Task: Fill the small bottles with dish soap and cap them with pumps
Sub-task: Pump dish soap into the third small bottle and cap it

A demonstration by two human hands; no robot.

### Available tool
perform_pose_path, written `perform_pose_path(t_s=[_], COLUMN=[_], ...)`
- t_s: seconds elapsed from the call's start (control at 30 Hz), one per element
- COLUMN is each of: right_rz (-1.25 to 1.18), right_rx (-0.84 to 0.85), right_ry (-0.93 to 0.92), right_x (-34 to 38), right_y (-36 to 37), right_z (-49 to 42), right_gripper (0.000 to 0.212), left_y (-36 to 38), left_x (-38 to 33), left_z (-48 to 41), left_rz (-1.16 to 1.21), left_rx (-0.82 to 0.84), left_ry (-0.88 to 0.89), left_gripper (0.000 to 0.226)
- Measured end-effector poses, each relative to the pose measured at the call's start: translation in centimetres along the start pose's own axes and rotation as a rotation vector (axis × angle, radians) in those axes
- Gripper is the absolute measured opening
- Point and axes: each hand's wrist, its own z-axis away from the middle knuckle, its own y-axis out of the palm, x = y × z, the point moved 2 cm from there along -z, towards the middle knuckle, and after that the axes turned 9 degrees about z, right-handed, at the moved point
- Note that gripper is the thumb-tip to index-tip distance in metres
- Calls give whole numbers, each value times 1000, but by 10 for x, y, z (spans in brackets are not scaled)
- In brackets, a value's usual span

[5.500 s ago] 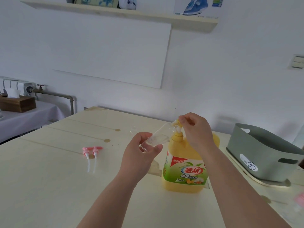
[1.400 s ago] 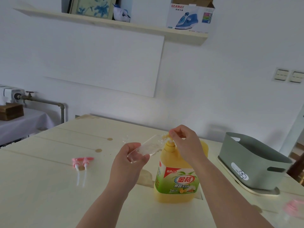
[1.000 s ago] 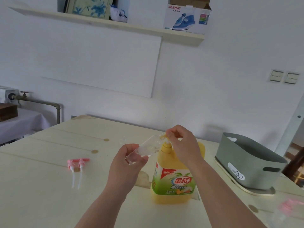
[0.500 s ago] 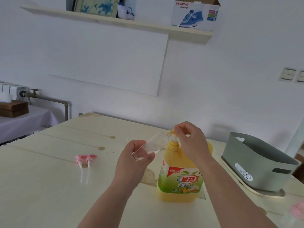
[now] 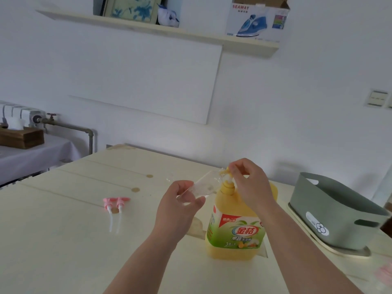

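Observation:
A big yellow dish soap jug [image 5: 235,232] with a green label stands on the pale table [image 5: 63,240]. My right hand [image 5: 250,185] rests on the jug's yellow pump head [image 5: 225,171], fingers curled over it. My left hand [image 5: 178,206] holds a small clear bottle [image 5: 203,186] tilted, its mouth up against the pump's spout. Two pink pumps [image 5: 115,205] with white tubes lie side by side on the table, left of my hands.
A grey-green tub [image 5: 337,215] sits on a tray at the right. A blurred pink object [image 5: 384,272] shows at the lower right edge. A side table with a wooden tissue box [image 5: 21,136] stands far left, by a radiator pipe.
Both hands keep the same hold on bottle and pump. The pump head sits slightly higher than a second ago. The view has swung a little.

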Motion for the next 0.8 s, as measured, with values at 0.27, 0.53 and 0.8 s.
perform_pose_path(t_s=[0.27,0.53,0.8], right_rz=[-15,9,-16], right_rx=[-7,16,37], right_ry=[8,2,3], right_x=[-4,-4,1], right_y=[5,3,-2], right_z=[2,2,-2], right_gripper=[16,17,12], left_y=[-1,1,-1], left_x=[2,3,-3], left_z=[-2,-2,-2], left_rz=[-12,-28,-56], left_rx=[1,50,23], left_ry=[-8,-23,22], left_gripper=[29,33,29])
